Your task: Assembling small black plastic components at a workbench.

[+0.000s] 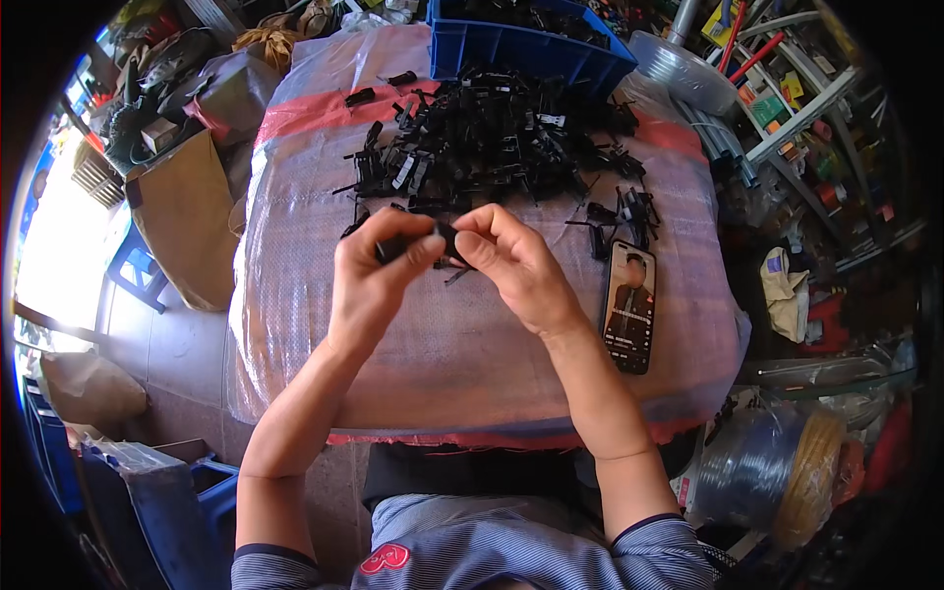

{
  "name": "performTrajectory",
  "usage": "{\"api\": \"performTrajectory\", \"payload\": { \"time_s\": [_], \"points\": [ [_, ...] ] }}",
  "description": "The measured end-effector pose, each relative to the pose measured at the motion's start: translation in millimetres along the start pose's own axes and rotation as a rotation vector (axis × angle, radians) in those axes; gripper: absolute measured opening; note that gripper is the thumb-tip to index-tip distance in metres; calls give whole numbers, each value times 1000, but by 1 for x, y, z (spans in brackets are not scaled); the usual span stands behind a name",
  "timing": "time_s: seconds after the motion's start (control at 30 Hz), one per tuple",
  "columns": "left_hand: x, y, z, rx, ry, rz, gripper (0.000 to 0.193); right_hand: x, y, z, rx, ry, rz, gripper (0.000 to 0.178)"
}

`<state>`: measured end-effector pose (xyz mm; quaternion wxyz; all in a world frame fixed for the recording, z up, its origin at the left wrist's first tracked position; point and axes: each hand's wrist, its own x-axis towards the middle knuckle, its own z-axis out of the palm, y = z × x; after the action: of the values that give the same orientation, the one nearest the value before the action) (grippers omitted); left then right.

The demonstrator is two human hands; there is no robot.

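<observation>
Both my hands are raised over the middle of the covered table. My left hand (376, 264) is closed round a small black plastic part (391, 249), its thumb pressed along the piece. Close beside it, my right hand (506, 258) pinches with thumb and fingertips at the right end of the black piece, mostly hidden by the fingers. Just beyond my hands lies a large heap of similar black plastic parts (492, 138), some with thin prongs. A few loose ones (629, 216) lie at the heap's right edge.
A blue plastic crate (531, 51) holding more black parts stands at the table's far side. To the right lies a phone (630, 307) with a lit screen. Woven sheeting (472, 364) covers the table. A wrapped cable spool (762, 472) and a blue bin (147, 492) flank me.
</observation>
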<state>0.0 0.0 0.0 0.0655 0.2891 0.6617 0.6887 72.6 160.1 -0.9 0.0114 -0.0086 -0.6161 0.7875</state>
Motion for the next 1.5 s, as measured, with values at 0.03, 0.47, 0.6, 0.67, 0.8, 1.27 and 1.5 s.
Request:
{"api": "performTrajectory", "payload": {
  "time_s": [0.03, 0.47, 0.6, 0.67, 0.8, 1.27, 1.5],
  "points": [
    [3, 1, -2, -241, 63, -207, 15, -2, -8, 4, -201, -27, -170, 44],
    [1, -13, 10, -276, -69, -384, 16, 4, 7, 12, -1215, 215, -730, 35],
    [0, -6, 10, -163, -22, -387, 17, 11, 13, 17, -1263, 216, -674, 31],
    [1, -14, 3, -220, -18, -397, 16, 15, 14, 18, -1215, 211, -710, 31],
    [8, 1, -3, -413, 110, -239, 13, 25, 8, 21, -1085, 157, -724, 31],
    [7, -12, -3, -458, -106, -470, 18, 6, -6, 6, -89, 245, -311, 15],
    [1, -4, 11, -224, -35, -304, 15, 1, -3, 4, -377, 154, -349, 13]
  ]
}}
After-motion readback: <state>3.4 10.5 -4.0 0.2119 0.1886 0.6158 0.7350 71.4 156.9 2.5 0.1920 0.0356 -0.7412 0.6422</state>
